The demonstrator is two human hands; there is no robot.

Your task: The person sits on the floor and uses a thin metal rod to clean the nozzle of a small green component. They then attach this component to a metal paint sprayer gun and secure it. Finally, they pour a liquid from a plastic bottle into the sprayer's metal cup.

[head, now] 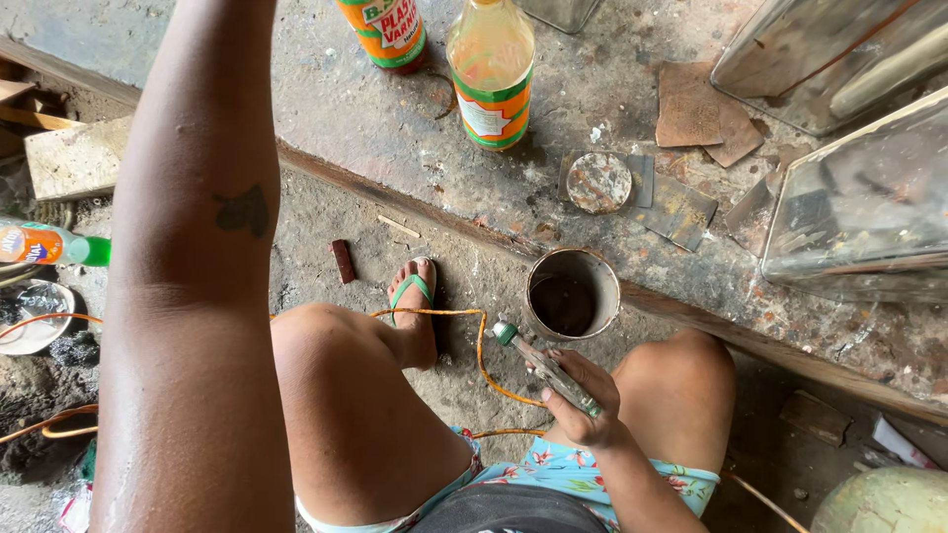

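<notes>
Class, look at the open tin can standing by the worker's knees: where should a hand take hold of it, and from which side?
Grip the can around its round wall, coming from the side near the right hand. It stands upright and open with dark liquid inside, so fingers should stay off the rim and keep it level.

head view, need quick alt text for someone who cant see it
Seen from above, a seated person's right hand holds a green-tipped brush beside an open tin can of dark liquid. Their left forearm stretches up out of frame, its hand unseen. Two labelled bottles stand on a stained workbench.
</notes>
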